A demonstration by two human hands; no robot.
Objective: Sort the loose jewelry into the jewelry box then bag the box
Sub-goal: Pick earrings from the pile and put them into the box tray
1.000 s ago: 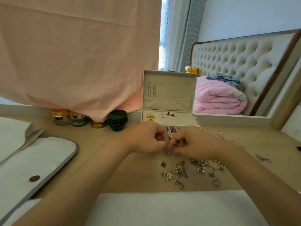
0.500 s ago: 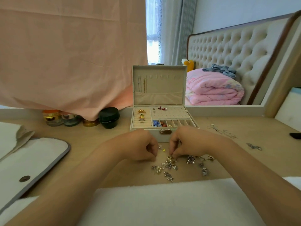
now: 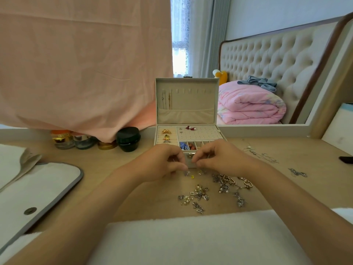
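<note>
Loose jewelry point(image 3: 200, 193) just beside hands point(image 3: 162, 163)

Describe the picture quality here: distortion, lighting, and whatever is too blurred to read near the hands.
Head view: wide-angle distortion bows the headboard and stretches the forearms; the window is blown out, while the table is lit softly with faint shadows; the loose jewelry looks soft, and anything the left hand and right hand may hold is too small to tell.

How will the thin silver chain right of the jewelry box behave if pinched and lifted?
The chain lies in loose squiggles on the table, so probably limp and light. Fine links may snag or tangle; likely drags rather than rolls.
</note>
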